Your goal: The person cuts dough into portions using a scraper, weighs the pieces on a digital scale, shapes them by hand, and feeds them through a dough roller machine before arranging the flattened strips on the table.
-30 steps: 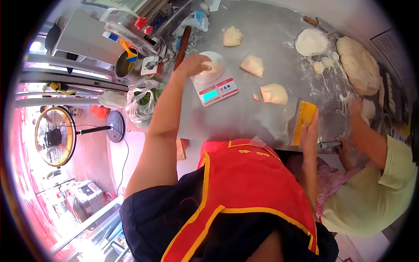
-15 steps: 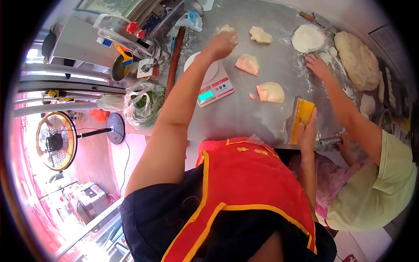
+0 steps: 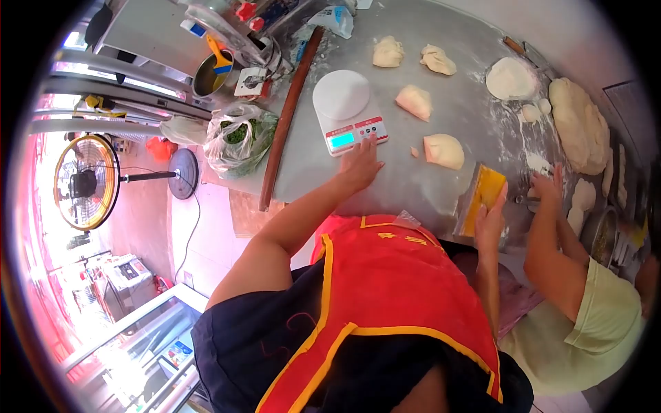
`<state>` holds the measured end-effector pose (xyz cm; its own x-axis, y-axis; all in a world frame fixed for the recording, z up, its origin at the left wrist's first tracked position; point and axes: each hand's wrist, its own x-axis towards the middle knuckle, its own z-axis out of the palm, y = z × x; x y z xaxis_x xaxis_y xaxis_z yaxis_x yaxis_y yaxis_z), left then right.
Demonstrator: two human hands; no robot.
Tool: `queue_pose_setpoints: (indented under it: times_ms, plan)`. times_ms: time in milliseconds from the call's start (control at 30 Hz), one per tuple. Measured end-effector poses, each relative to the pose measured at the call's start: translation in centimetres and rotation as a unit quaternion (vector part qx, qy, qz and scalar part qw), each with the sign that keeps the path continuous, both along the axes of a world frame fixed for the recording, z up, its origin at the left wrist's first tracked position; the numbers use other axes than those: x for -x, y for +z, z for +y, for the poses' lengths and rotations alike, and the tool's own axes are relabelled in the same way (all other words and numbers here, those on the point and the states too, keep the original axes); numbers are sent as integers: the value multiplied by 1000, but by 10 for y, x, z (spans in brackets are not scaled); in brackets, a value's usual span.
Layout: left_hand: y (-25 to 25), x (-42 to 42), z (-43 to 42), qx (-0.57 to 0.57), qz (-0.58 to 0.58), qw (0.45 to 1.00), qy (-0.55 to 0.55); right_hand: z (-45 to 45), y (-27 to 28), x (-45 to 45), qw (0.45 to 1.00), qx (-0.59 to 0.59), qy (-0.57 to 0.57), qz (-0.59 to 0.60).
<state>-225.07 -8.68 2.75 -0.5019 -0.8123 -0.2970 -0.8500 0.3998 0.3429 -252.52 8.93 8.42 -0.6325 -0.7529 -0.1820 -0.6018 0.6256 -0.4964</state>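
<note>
Moved since the earlier frame: left hand (image 3: 361, 167) has come back from the far dough to the near edge of the scale (image 3: 343, 100); a co-worker's hand (image 3: 547, 187), well right of the scale, has drawn back toward the near side.
Bag of greens (image 3: 239, 141): left of the scale, well apart from it.
Wooden rod (image 3: 292, 120): between that bag and the scale, touching neither as far as shows.
Scale display: lit, on the scale's near end beside the buttons.
Left-hand pose: forearm slanting in from the scale's near left, palm down, fingers stretched forward and fairly close together, tips at the buttons, holding nothing visible; whether one presses, I cannot tell.
Dough pieces (image 3: 444, 151): four already separated, two beyond the scale to its right, two beside it on the right; a small scrap (image 3: 414, 151) lies between the nearest piece and the scale.
Yellow scraper (image 3: 485, 193): right of the scale and nearer the body.
Right-hand pose: right hand (image 3: 491, 220) gripping the scraper's edge, forearm reaching straight forward.
Large dough (image 3: 580, 127): far right of the scale, apparently still undivided; whether it belongs with the four pieces is unclear.
</note>
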Motion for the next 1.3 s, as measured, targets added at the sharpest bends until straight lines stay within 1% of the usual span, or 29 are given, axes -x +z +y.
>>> queue_pose_setpoints:
  times_ms: [100,233,333,433,500,533,600,633,733,833,967,1033,1100,1233,1267,1300]
  plan:
    - [-1,3,-7,12,-28,1000,-4,0,1,-2,1000,24,14,-6]
    - [-13,5,-11,43,-51,998,-23,0,5,-5,1000,3,11,-5]
    - [-12,14,-16,65,-91,993,-44,-1,3,-4,1000,-1,16,0]
    - [5,28,-24,7,-129,991,-37,2,1,-1,1000,9,24,16]
    - [16,40,-24,-21,-94,994,-45,1,3,-4,999,17,27,18]
    - [18,44,-22,-36,-78,995,-47,1,4,-4,1000,0,16,19]
    - [6,58,-9,31,47,994,-94,-2,3,-5,999,-31,0,21]
    - [-2,67,-3,64,109,985,-115,-2,2,-5,999,-22,2,25]
    - [-19,103,5,186,191,955,-128,-1,-2,-5,999,0,11,35]
    - [-13,134,-3,42,202,977,-54,-1,-2,-8,999,4,15,36]
    - [-17,150,-17,-33,123,992,-9,0,2,-8,999,-2,11,34]
    - [-12,151,-20,-49,98,994,-1,1,-1,-7,999,9,13,30]
    - [-10,150,-12,-4,129,990,-53,1,-5,-6,999,28,19,30]
    - [-2,141,16,93,195,963,-162,0,-2,-5,1000,10,15,23]
    - [-7,138,15,43,248,962,-104,0,-2,-5,1000,8,14,25]
    - [-11,136,10,44,266,962,-53,1,-2,-4,1000,5,13,27]
